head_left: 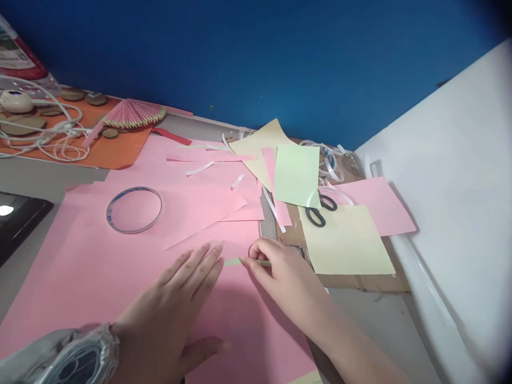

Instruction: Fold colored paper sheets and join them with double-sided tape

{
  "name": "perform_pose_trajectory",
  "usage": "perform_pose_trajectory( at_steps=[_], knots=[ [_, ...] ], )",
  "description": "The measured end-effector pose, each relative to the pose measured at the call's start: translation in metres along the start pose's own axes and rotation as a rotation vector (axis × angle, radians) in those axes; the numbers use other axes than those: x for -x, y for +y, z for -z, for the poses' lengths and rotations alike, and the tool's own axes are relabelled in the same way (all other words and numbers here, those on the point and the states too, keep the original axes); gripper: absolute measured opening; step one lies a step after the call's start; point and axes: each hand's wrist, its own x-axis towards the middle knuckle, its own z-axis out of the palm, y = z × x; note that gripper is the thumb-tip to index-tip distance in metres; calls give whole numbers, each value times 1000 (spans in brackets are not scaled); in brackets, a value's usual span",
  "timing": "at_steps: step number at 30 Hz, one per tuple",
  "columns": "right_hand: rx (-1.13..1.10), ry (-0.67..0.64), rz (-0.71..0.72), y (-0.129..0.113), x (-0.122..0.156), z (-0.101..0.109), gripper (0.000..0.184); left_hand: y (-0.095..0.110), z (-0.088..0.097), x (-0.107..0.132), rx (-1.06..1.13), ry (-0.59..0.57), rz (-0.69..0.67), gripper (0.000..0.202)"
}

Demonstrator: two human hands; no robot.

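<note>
My left hand [178, 309] lies flat and open on a large pink paper sheet [88, 266], fingers stretched toward a thin pale green paper strip [232, 262]. My right hand [280, 272] has its fingers curled in a pinch on the right end of that strip, at the pink sheet's edge. A watch sits on my left wrist. Cut pink paper pieces [216, 205] lie just beyond both hands.
A clear tape ring [134, 209] rests on the pink sheet. Black-handled scissors [321, 209] lie among green and yellow sheets [346, 240] on cardboard. A pink folded paper fan [134, 114], white cables [52, 136] and an orange sheet sit at the far left. A white wall [452, 186] stands right.
</note>
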Motion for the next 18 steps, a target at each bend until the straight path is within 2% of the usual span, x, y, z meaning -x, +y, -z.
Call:
perform_pose_trajectory(
  at_steps=[5,11,18],
  knots=[
    [-20,-17,-20,3,-1,1,14,8,-9,-8,53,-40,49,85],
    [-46,-55,-40,7,-3,2,16,-1,-13,-6,27,-71,-44,85],
    [11,-75,-52,8,-8,-2,15,-2,-13,-8,15,-75,-56,82]
  ],
)
